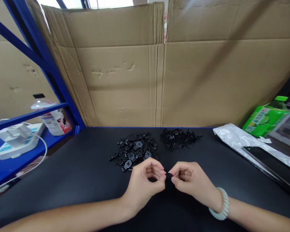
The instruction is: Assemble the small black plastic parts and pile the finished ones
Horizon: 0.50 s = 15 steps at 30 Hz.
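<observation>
We're angling left hand (145, 183) and right hand (195, 180) inward over the tabletop (82, 170), fingers (180, 184) pinched closed on a small black part (168, 176) between them, pointing direction and long axis too hidden to call.

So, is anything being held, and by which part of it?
Yes, a small black piece. The right hand pinches its right side; the left hand seems to hold its left. Finer detail is too small to tell.

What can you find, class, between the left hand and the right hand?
In the head view, a small black part lies between the left hand and the right hand, at their fingertips; its exact shape is unclear.
</observation>
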Each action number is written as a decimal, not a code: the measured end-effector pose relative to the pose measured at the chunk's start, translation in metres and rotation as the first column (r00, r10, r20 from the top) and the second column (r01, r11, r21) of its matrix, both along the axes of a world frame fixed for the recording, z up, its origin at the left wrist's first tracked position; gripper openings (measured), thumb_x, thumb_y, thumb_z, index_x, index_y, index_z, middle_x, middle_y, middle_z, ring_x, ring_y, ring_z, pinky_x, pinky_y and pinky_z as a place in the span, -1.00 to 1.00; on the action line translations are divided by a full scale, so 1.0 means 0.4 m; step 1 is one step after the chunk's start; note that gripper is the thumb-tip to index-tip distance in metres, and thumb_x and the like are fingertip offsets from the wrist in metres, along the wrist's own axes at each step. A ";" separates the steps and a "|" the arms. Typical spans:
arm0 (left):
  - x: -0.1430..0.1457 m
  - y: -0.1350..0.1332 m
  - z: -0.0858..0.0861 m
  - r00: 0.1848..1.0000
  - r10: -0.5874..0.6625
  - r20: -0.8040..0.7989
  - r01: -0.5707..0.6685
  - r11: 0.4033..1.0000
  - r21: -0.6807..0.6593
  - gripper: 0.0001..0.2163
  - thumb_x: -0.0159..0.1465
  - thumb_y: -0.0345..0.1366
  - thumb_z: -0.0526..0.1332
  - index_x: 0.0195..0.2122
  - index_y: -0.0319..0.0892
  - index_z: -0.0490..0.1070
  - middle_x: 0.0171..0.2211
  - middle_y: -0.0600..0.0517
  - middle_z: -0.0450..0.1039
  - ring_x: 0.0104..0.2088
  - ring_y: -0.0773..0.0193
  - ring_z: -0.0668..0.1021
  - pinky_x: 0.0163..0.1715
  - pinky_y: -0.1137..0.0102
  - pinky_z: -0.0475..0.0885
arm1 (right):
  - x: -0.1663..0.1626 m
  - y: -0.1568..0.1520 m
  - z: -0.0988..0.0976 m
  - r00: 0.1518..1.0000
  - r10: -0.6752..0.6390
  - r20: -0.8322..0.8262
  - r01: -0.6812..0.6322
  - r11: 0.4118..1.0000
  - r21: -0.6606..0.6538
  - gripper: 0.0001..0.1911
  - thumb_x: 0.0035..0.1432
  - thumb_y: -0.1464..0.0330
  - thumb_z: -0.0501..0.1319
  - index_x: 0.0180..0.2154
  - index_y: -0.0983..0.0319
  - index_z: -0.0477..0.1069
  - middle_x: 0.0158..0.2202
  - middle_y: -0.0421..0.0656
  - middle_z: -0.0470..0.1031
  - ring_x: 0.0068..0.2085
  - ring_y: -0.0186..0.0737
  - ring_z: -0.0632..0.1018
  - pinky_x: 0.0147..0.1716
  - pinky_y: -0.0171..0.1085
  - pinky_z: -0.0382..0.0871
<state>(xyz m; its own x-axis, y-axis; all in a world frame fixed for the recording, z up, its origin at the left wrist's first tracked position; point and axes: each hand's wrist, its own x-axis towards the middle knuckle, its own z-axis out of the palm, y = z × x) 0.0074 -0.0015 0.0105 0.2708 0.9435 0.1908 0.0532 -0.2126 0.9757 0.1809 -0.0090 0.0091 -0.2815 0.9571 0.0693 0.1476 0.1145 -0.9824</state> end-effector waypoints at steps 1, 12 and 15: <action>0.000 -0.001 -0.002 1.000 -0.003 -0.004 0.003 1.000 0.015 -0.86 0.00 -0.52 0.25 -0.42 -0.21 0.36 -0.50 0.09 0.44 -0.50 0.38 0.48 -0.43 0.48 0.44 | -0.001 -0.002 0.000 1.000 -0.006 0.009 0.006 1.000 0.010 -0.93 -0.11 0.42 0.27 -0.46 0.29 0.43 -0.58 -0.26 0.39 -0.55 -0.42 0.37 -0.51 -0.38 0.30; 0.003 -0.007 0.004 0.999 0.009 -0.041 -0.009 1.000 0.017 -0.87 -0.01 -0.53 0.23 -0.46 -0.23 0.33 -0.53 0.11 0.36 -0.52 0.41 0.42 -0.45 0.49 0.39 | -0.006 -0.005 -0.004 1.000 0.007 0.021 -0.008 0.999 0.045 -0.95 -0.09 0.44 0.23 -0.48 0.30 0.39 -0.59 -0.27 0.34 -0.56 -0.42 0.31 -0.53 -0.37 0.21; 0.003 -0.006 0.004 1.000 0.005 -0.027 -0.005 1.000 0.020 -0.87 -0.01 -0.53 0.24 -0.46 -0.23 0.33 -0.54 0.12 0.35 -0.52 0.42 0.41 -0.46 0.50 0.38 | -0.007 -0.004 -0.002 1.000 0.011 0.007 -0.011 0.999 0.041 -0.94 -0.10 0.43 0.22 -0.48 0.30 0.39 -0.60 -0.28 0.32 -0.56 -0.43 0.29 -0.53 -0.37 0.20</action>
